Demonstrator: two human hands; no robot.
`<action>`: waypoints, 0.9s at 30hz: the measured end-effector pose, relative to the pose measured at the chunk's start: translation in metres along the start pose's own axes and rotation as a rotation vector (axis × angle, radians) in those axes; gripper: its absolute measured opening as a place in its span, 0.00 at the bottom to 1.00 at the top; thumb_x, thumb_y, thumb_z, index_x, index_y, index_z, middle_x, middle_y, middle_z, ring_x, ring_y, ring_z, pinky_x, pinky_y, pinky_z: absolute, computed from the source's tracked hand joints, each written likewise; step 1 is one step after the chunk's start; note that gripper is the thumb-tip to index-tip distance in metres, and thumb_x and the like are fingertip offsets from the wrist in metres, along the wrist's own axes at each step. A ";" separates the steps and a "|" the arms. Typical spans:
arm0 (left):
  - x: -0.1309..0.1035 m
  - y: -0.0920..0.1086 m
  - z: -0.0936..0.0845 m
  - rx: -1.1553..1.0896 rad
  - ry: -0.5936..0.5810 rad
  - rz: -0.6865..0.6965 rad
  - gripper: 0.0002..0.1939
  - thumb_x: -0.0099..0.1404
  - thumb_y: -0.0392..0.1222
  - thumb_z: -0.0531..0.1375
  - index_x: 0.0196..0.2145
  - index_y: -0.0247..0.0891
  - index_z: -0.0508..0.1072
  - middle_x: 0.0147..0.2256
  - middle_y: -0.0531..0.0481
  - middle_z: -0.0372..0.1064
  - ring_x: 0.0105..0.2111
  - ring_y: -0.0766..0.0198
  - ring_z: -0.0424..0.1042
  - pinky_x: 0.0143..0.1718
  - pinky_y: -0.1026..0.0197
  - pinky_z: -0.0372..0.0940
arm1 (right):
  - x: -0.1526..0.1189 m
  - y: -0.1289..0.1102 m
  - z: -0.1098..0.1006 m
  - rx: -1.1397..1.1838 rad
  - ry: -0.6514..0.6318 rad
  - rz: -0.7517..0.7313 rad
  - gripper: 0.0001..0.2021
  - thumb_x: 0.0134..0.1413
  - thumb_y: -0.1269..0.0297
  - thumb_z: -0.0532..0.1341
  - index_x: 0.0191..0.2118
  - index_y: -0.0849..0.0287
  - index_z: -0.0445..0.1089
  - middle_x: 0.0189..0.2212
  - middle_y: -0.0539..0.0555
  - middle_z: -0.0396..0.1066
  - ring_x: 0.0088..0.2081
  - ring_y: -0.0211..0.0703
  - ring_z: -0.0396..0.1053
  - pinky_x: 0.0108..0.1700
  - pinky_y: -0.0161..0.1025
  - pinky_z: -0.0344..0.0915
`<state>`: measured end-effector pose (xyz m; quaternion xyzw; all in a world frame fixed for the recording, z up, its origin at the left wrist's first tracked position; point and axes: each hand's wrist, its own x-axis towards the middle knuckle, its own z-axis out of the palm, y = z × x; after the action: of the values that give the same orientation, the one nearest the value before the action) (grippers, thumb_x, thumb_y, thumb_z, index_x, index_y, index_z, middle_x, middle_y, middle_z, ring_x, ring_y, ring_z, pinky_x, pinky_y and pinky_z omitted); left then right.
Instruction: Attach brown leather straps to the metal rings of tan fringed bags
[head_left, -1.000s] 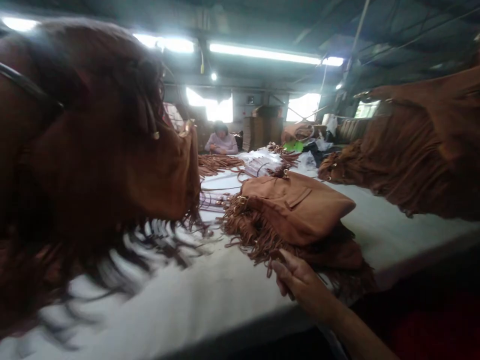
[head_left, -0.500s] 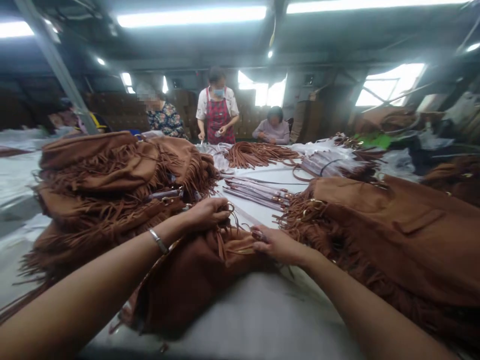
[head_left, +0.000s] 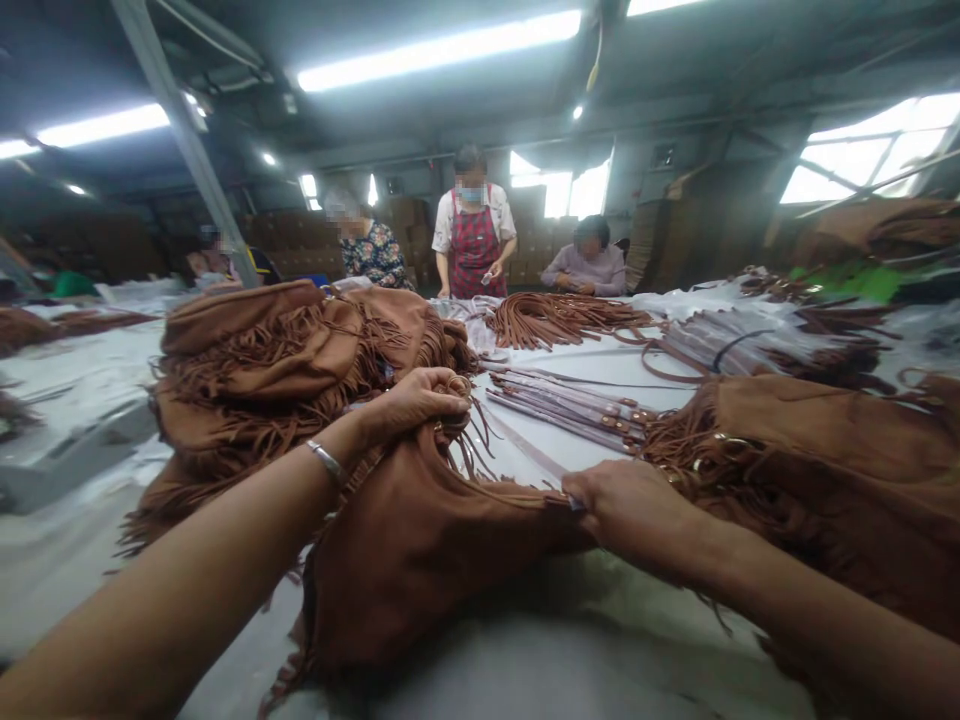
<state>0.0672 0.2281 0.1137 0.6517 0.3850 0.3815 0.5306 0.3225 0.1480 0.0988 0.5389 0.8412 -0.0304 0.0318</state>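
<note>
A brown fringed bag (head_left: 420, 540) hangs stretched between my two hands, just over the white table. My left hand (head_left: 420, 402) is closed on its upper left corner, by a gold-coloured ring (head_left: 457, 383) and some loose fringe. My right hand (head_left: 622, 505) is closed around the bag's upper right corner, its fingertips partly hidden. Between the hands the bag's top edge sags in a curve. To the left of my left hand is a heap of similar fringed bags (head_left: 262, 350); more brown bags (head_left: 840, 430) lie beyond my right hand.
Wrapped straps (head_left: 562, 410) with metal fittings lie beyond my hands on the white table (head_left: 517, 450). Farther back is a bundle of brown straps (head_left: 555, 315). Several people are across the table, one wearing a checked apron (head_left: 476, 250). A post (head_left: 180, 140) rises at the left.
My right hand has moved rightward, pulling the bag's top edge out taut from its bunched state. My left hand keeps its corner. The view has turned slightly left.
</note>
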 end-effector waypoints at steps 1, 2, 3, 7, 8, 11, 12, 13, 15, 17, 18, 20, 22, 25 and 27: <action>-0.002 0.016 -0.004 0.057 0.029 0.021 0.14 0.47 0.38 0.66 0.29 0.32 0.66 0.23 0.55 0.65 0.22 0.72 0.65 0.25 0.67 0.63 | 0.000 -0.003 -0.015 0.043 -0.010 -0.037 0.06 0.43 0.72 0.57 0.25 0.58 0.71 0.24 0.56 0.72 0.29 0.46 0.69 0.29 0.37 0.56; -0.003 0.034 -0.008 0.118 0.059 0.049 0.13 0.47 0.38 0.66 0.29 0.32 0.67 0.24 0.55 0.65 0.22 0.72 0.65 0.26 0.67 0.63 | -0.002 -0.007 -0.032 0.098 -0.027 -0.092 0.06 0.41 0.74 0.58 0.22 0.58 0.70 0.22 0.54 0.71 0.27 0.43 0.67 0.28 0.36 0.55; -0.005 0.054 -0.012 0.183 0.087 0.083 0.13 0.46 0.37 0.66 0.28 0.32 0.67 0.24 0.54 0.66 0.23 0.71 0.65 0.27 0.67 0.63 | -0.003 -0.010 -0.049 0.164 -0.056 -0.148 0.06 0.39 0.76 0.58 0.20 0.58 0.68 0.20 0.53 0.69 0.24 0.40 0.65 0.26 0.35 0.54; -0.009 0.117 -0.022 0.520 0.174 0.288 0.09 0.47 0.37 0.65 0.26 0.32 0.68 0.24 0.55 0.64 0.24 0.71 0.64 0.28 0.67 0.62 | -0.009 -0.020 -0.105 0.477 -0.217 -0.272 0.08 0.39 0.74 0.58 0.15 0.60 0.64 0.14 0.48 0.59 0.16 0.32 0.52 0.18 0.33 0.45; -0.008 0.120 -0.022 0.612 0.191 0.343 0.08 0.48 0.36 0.64 0.27 0.32 0.69 0.24 0.55 0.64 0.24 0.71 0.65 0.28 0.67 0.62 | -0.009 -0.020 -0.110 0.525 -0.238 -0.276 0.09 0.39 0.73 0.58 0.14 0.60 0.63 0.13 0.47 0.57 0.16 0.31 0.50 0.18 0.33 0.43; -0.001 0.089 -0.007 0.818 0.264 0.456 0.06 0.54 0.36 0.59 0.31 0.33 0.73 0.27 0.53 0.69 0.28 0.68 0.68 0.32 0.67 0.63 | -0.001 -0.010 -0.088 0.523 -0.273 -0.202 0.10 0.38 0.69 0.62 0.13 0.61 0.62 0.12 0.47 0.56 0.15 0.31 0.50 0.18 0.33 0.43; 0.001 0.067 0.002 0.854 0.316 0.471 0.07 0.57 0.37 0.57 0.32 0.35 0.74 0.28 0.52 0.70 0.30 0.67 0.69 0.34 0.66 0.63 | 0.004 -0.005 -0.070 0.501 -0.279 -0.137 0.11 0.37 0.69 0.63 0.13 0.61 0.62 0.12 0.47 0.56 0.15 0.31 0.50 0.19 0.33 0.43; 0.004 0.040 0.013 0.858 0.420 0.464 0.08 0.59 0.38 0.56 0.34 0.36 0.74 0.31 0.52 0.72 0.33 0.66 0.71 0.38 0.65 0.64 | 0.008 0.001 -0.049 0.519 -0.265 -0.060 0.12 0.33 0.69 0.65 0.11 0.61 0.61 0.11 0.47 0.56 0.15 0.32 0.50 0.19 0.34 0.43; 0.006 -0.015 0.040 0.839 0.499 0.411 0.11 0.59 0.37 0.56 0.40 0.37 0.73 0.36 0.48 0.73 0.36 0.63 0.72 0.40 0.63 0.65 | 0.015 0.013 -0.003 0.628 -0.156 0.104 0.14 0.29 0.74 0.65 0.09 0.62 0.59 0.08 0.46 0.52 0.14 0.31 0.50 0.19 0.34 0.42; 0.004 -0.061 0.066 0.833 0.531 0.349 0.13 0.57 0.36 0.57 0.42 0.36 0.71 0.34 0.47 0.73 0.34 0.62 0.72 0.38 0.62 0.65 | 0.019 0.022 0.033 0.712 -0.112 0.173 0.11 0.39 0.70 0.63 0.15 0.63 0.63 0.10 0.45 0.52 0.15 0.30 0.50 0.19 0.32 0.44; 0.002 -0.077 0.076 0.836 0.539 0.323 0.13 0.57 0.35 0.57 0.41 0.36 0.70 0.34 0.47 0.73 0.34 0.61 0.72 0.38 0.61 0.65 | 0.020 0.024 0.046 0.778 -0.097 0.192 0.09 0.47 0.66 0.60 0.20 0.64 0.66 0.12 0.45 0.53 0.16 0.30 0.49 0.19 0.31 0.45; -0.001 -0.097 0.087 0.850 0.567 0.279 0.10 0.58 0.37 0.56 0.39 0.37 0.69 0.33 0.46 0.72 0.35 0.60 0.71 0.40 0.60 0.64 | 0.025 0.023 0.061 1.047 -0.086 0.246 0.13 0.56 0.58 0.53 0.32 0.64 0.68 0.14 0.43 0.52 0.14 0.28 0.45 0.17 0.30 0.44; -0.001 -0.104 0.089 0.869 0.590 0.245 0.08 0.59 0.39 0.55 0.37 0.37 0.68 0.33 0.46 0.71 0.35 0.59 0.71 0.41 0.59 0.63 | 0.033 0.016 0.067 1.394 -0.097 0.318 0.17 0.59 0.54 0.51 0.36 0.63 0.66 0.15 0.41 0.50 0.13 0.27 0.40 0.14 0.28 0.39; 0.000 -0.105 0.086 0.945 0.561 0.254 0.05 0.61 0.41 0.54 0.33 0.38 0.67 0.30 0.47 0.70 0.32 0.61 0.70 0.37 0.61 0.62 | 0.050 0.003 0.069 1.704 -0.144 0.386 0.20 0.59 0.50 0.51 0.32 0.64 0.66 0.14 0.41 0.49 0.12 0.25 0.38 0.13 0.26 0.36; -0.001 -0.106 0.086 0.995 0.514 0.295 0.05 0.61 0.40 0.53 0.32 0.38 0.66 0.29 0.47 0.70 0.31 0.61 0.70 0.36 0.62 0.62 | 0.061 -0.005 0.070 1.745 -0.164 0.360 0.20 0.59 0.50 0.52 0.31 0.64 0.65 0.13 0.41 0.49 0.11 0.24 0.39 0.12 0.25 0.37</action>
<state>0.1343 0.2078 -0.0031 0.7559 0.5397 0.3706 -0.0090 0.2939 0.1948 0.0237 0.4913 0.4166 -0.6924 -0.3250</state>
